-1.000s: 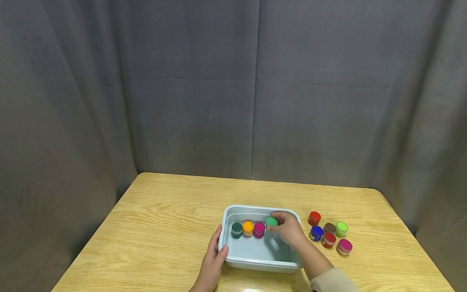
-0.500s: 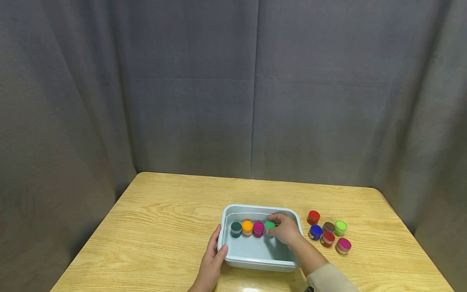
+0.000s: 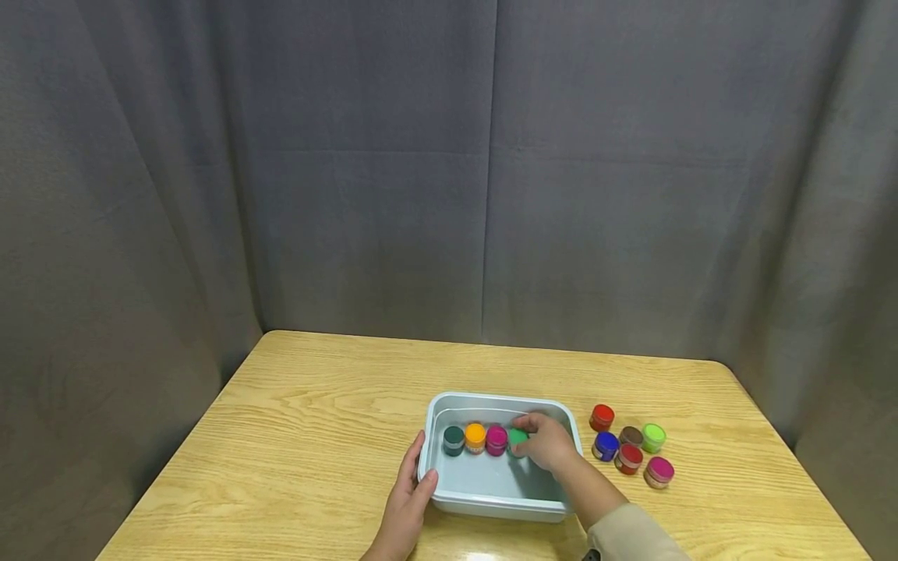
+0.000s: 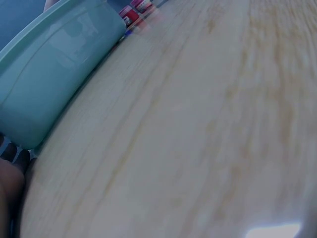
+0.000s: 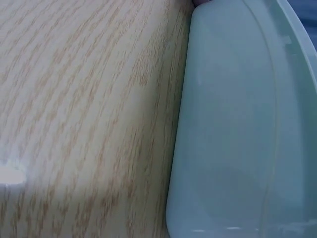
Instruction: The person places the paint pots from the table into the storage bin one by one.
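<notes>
A pale blue plastic tub (image 3: 491, 499) stands on the table, its left end held by my left hand (image 3: 409, 495), with the thumb at the near corner and the fingers along the side. Down inside the tub, my right hand (image 3: 550, 444) pinches a small green-lidded jar (image 3: 517, 439), thumb on the near side and fingers on the far side. To its left, in one row, are a magenta jar (image 3: 496, 441), an orange jar (image 3: 475, 438) and a dark green jar (image 3: 453, 441). The right wrist view shows the tub's outer wall (image 5: 228, 119) but not the jars.
Right of the tub, several more jars stand loosely grouped, among them a red jar (image 3: 602, 418), a blue jar (image 3: 606, 446), a brown jar (image 3: 631, 437), a lime jar (image 3: 654, 438) and a pink jar (image 3: 659, 473). Grey curtains (image 3: 372, 195) surround the wooden table (image 3: 302, 436).
My right hand has lowered the green jar slightly and brought it left, into line with the row. My left hand keeps its hold on the tub.
</notes>
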{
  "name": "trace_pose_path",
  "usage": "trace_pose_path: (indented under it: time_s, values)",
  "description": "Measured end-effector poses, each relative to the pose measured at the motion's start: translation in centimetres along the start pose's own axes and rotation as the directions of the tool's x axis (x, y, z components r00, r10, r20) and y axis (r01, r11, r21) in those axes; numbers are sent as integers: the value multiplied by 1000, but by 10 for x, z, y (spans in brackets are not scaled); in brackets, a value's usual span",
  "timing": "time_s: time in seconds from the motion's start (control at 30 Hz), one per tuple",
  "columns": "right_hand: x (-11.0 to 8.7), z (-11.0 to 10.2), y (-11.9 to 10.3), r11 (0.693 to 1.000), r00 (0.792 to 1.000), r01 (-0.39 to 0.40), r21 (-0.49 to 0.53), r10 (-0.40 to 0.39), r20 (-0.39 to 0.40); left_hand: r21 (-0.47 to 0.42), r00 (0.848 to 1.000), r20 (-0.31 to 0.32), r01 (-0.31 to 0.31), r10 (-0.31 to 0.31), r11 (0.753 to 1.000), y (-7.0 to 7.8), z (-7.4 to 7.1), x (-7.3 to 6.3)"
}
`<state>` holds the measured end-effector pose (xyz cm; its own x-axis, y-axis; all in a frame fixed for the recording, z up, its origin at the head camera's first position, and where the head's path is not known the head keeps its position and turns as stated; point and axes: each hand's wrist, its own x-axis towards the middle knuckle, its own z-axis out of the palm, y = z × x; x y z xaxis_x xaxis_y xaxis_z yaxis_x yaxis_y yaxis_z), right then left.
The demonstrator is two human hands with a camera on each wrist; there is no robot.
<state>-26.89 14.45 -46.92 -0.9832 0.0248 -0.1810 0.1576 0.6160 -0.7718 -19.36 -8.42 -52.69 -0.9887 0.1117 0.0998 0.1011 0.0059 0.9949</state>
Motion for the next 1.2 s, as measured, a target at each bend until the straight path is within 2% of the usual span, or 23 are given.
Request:
trace_pose_path:
  time_s: [0.23,0.43,0.73,0.93,1.2]
  values:
    - [-4,-5,-5,1000,1000,-1,1,1,-2,-2,1000,2,-4,4,1000,-1,0,0]
    - [-11,-18,-15,997,996,77,17,-76,-36,6,1000,-5,-10,10,1000,-1,0,1]
    - [-20,-39,-23,995,998,52,82,-49,-37,8,1000,-2,-23,23,1000,-2,-1,2]
    - [-26,-58,-18,991,995,81,111,-75,-62,-1,1000,-9,-17,17,1000,-2,0,1]
    - [-35,-85,2,983,988,110,146,-92,-128,16,1000,-10,-13,13,1000,-2,0,1]
